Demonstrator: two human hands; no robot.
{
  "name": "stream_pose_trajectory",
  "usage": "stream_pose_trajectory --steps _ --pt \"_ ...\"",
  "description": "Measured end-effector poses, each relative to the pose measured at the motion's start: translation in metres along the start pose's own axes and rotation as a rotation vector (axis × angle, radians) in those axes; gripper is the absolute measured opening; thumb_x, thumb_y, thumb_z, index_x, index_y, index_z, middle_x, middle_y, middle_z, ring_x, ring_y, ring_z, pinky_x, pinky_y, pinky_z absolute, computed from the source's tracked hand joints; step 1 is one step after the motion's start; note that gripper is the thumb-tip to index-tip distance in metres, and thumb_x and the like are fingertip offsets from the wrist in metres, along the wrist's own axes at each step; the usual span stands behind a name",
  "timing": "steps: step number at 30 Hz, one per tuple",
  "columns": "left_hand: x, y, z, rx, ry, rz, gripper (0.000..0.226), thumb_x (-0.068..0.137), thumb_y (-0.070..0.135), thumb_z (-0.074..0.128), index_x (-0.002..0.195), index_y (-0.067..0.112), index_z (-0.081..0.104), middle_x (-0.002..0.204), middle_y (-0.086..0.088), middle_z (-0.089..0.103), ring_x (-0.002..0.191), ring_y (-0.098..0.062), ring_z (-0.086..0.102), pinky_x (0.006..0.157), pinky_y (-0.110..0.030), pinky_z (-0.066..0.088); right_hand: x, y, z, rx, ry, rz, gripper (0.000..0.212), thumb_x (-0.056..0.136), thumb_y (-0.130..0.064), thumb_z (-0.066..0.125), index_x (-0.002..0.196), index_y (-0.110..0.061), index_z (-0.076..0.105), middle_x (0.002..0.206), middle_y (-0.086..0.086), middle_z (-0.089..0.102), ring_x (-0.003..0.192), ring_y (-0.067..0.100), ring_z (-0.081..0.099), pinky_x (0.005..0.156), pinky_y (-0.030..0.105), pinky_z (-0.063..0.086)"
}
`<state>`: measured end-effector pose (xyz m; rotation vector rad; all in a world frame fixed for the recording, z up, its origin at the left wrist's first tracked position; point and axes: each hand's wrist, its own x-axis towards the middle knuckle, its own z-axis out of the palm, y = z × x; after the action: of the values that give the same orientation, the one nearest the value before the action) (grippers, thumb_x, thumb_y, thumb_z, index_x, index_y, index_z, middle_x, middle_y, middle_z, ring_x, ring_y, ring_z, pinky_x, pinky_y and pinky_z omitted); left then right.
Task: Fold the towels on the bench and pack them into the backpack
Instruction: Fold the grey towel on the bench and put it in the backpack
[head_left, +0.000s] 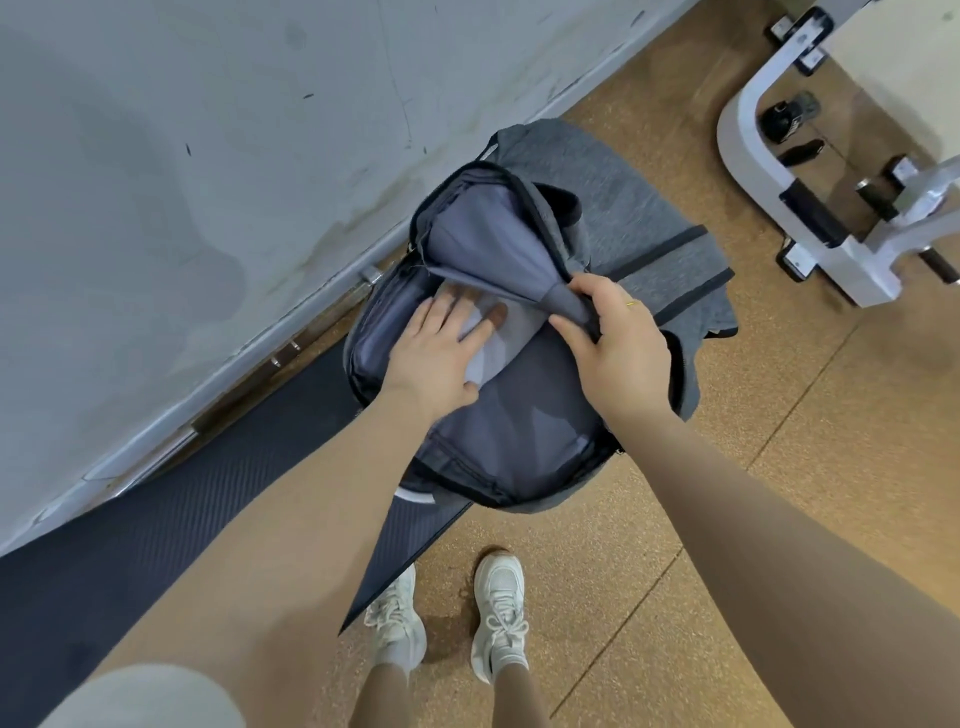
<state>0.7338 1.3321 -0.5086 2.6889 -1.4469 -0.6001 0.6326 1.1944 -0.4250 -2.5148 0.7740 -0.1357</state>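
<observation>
Pressing 1 towel into 1 backpack, 2 hands work.

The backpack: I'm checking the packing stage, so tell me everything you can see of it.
The backpack is grey knit-looking fabric with black trim and a lilac-grey lining. It lies unzipped, partly on a dark mat and partly on the cork-coloured floor, beside a white wall. The right hand grips the front flap's edge, lifting it. The left hand presses flat on a pale folded towel inside the main compartment.
</observation>
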Motion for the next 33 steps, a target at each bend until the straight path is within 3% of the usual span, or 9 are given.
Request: stream_pose_trajectory --steps 4,9,13,16,19,22,27,31,33 --pt "-0.05 0.001 0.013 -0.184 0.298 -0.154 0.076 0.077 0.031 0.069 0.14 0.007 0.034 0.146 -0.02 0.032 0.134 -0.041 0.031 0.108 -0.049 0.03 -0.001 -0.005 0.001 -0.036 -0.003 -0.002 0.031 0.093 -0.029 0.052 0.12 -0.014 0.053 0.122 0.002 0.059 0.108 0.03 0.049 0.07 0.035 0.041" --pt "-0.076 0.028 0.021 -1.254 0.222 -0.846 0.063 0.091 0.026 0.055 0.143 0.01 0.025 0.144 -0.015 0.029 0.131 -0.029 0.032 0.105 -0.035 0.031 -0.006 -0.008 0.005 -0.074 0.004 -0.022 0.03 0.094 -0.027 0.051 0.12 -0.013 0.053 0.126 0.002 0.057 0.111 0.033 0.047 0.069 0.035 0.04" --pt "-0.037 0.025 0.008 -1.562 0.344 -1.094 0.051 0.092 0.026 0.052 0.137 0.007 0.036 0.131 -0.011 0.049 0.117 -0.028 0.05 0.092 -0.028 0.039 -0.007 -0.005 0.009 -0.088 0.026 -0.038 0.03 0.093 -0.027 0.053 0.12 -0.013 0.054 0.127 0.001 0.057 0.111 0.032 0.048 0.069 0.033 0.038" --pt "-0.025 0.024 0.004 -1.673 0.301 -1.126 0.059 0.09 0.026 0.055 0.143 0.016 0.03 0.132 -0.005 0.05 0.109 -0.023 0.054 0.097 -0.035 0.044 -0.008 -0.004 0.012 -0.082 0.04 -0.04 0.03 0.092 -0.026 0.054 0.119 -0.013 0.054 0.127 0.001 0.057 0.109 0.033 0.048 0.069 0.031 0.036" --pt "-0.013 0.021 -0.007 -1.81 0.313 -1.002 0.056 0.093 0.014 0.049 0.145 0.019 0.028 0.11 0.004 0.055 0.083 -0.009 0.054 0.08 -0.026 0.046 -0.007 -0.003 0.012 -0.045 0.055 -0.06 0.028 0.091 -0.023 0.055 0.117 -0.011 0.056 0.127 0.004 0.058 0.105 0.036 0.049 0.074 0.033 0.038" --pt "0.001 0.015 -0.022 -1.819 0.377 -0.875 0.059 0.095 0.007 0.047 0.146 0.019 0.022 0.11 0.004 0.055 0.09 -0.006 0.053 0.088 -0.024 0.042 -0.004 -0.002 0.012 -0.066 0.082 -0.107 0.026 0.089 -0.021 0.057 0.112 -0.009 0.058 0.126 0.007 0.059 0.098 0.039 0.052 0.079 0.042 0.045" --pt "-0.006 0.004 -0.019 -1.62 0.033 -0.724 0.052 0.089 0.008 0.051 0.14 0.012 0.039 0.112 -0.01 0.058 0.1 -0.023 0.052 0.093 -0.029 0.041 -0.009 -0.005 0.022 -0.266 0.1 -0.217 0.026 0.082 -0.027 0.057 0.104 -0.015 0.056 0.114 0.009 0.063 0.088 0.038 0.058 0.068 0.041 0.049" --pt "-0.032 -0.014 -0.028 -1.62 -0.04 -0.735 0.049 0.094 -0.003 0.04 0.141 0.01 0.032 0.129 -0.012 0.048 0.116 -0.017 0.048 0.093 -0.021 0.04 -0.024 -0.014 0.044 -0.512 -0.195 -0.17 0.048 0.06 -0.025 0.082 0.102 -0.015 0.058 0.117 0.013 0.061 0.097 0.035 0.059 0.07 0.04 0.051" --pt "-0.045 -0.017 -0.034 -1.437 -0.044 -0.74 0.048 0.095 0.003 0.04 0.141 0.014 0.031 0.13 -0.012 0.045 0.106 -0.015 0.045 0.09 -0.022 0.039 -0.029 -0.023 0.048 -0.541 -0.332 -0.145 0.051 0.071 -0.025 0.077 0.115 -0.013 0.054 0.136 0.016 0.048 0.116 0.036 0.051 0.087 0.044 0.047"
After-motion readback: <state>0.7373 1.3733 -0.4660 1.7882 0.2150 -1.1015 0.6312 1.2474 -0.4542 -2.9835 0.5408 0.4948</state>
